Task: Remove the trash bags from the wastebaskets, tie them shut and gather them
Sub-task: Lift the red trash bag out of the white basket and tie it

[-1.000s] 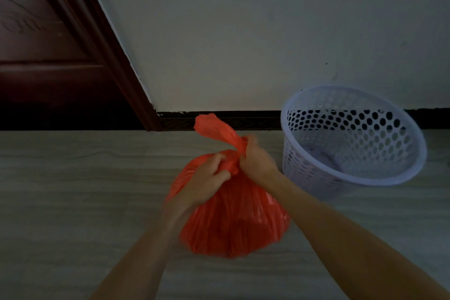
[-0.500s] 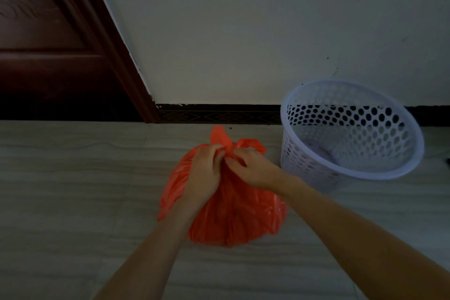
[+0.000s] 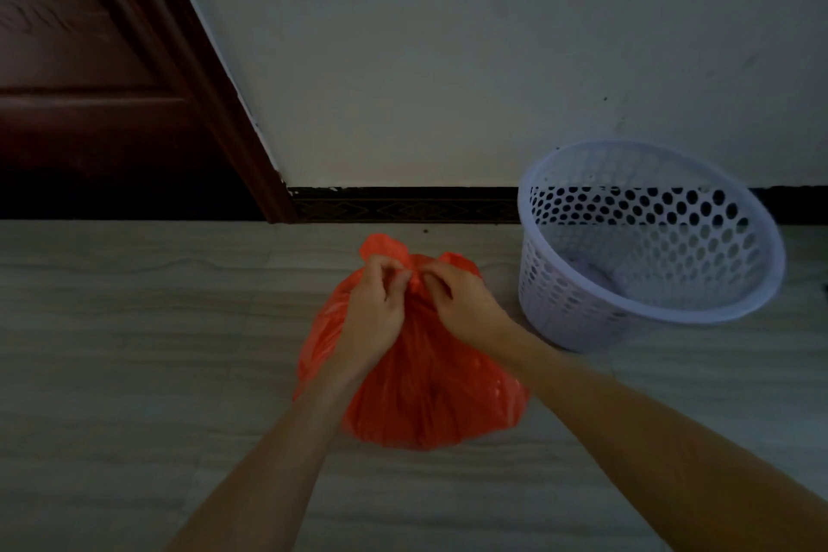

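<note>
You have no readable text, label, brand, number or sign here, neither on the orange bag [image 3: 416, 381], the white basket [image 3: 645, 309], the wall nor the door.

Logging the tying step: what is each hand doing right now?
Left hand: pinches the gathered neck of the orange trash bag.
Right hand: pinches the same neck from the other side.

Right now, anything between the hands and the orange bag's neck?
Nothing visible. The left hand and right hand both already pinch the gathered neck of the orange bag. The white wastebasket stands apart to the right.
</note>
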Tool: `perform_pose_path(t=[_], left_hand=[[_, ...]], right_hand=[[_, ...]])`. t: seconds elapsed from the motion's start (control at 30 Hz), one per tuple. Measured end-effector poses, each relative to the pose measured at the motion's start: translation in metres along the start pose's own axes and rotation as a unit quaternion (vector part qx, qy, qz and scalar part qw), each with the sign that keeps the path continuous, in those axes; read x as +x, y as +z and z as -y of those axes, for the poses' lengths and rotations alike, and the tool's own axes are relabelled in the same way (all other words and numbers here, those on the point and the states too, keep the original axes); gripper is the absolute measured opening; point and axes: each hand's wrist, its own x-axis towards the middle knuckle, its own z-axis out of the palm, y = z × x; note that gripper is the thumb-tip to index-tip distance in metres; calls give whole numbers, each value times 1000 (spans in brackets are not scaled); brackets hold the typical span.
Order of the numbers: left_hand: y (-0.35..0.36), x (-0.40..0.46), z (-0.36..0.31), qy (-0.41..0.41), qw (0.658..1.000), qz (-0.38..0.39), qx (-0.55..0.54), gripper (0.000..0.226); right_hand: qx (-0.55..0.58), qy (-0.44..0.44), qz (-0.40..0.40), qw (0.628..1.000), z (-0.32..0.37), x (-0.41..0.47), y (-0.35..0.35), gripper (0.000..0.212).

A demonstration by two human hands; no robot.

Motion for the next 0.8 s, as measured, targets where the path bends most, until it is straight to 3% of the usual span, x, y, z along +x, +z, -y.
perform_pose_path(t=[0.13, 0.27, 0.4, 0.5, 0.8], left_hand=[[1, 3, 0, -26, 999, 8, -40, 17], [2, 5, -1, 5, 999, 32, -26, 21], [0, 3, -3, 58, 996, 74, 5, 22], [-1, 2, -5, 58, 992, 111, 14, 18], [-9, 1, -1, 40, 990, 138, 7, 42]], right_hand=[[58, 59, 112, 990, -1, 2, -10, 24], [146, 158, 139, 967, 0, 7, -16, 33], [345, 269, 180, 881, -6, 8, -22, 29], [419, 303, 180, 837, -12, 9, -26, 21], [450, 261, 157, 839, -25, 14, -26, 17]])
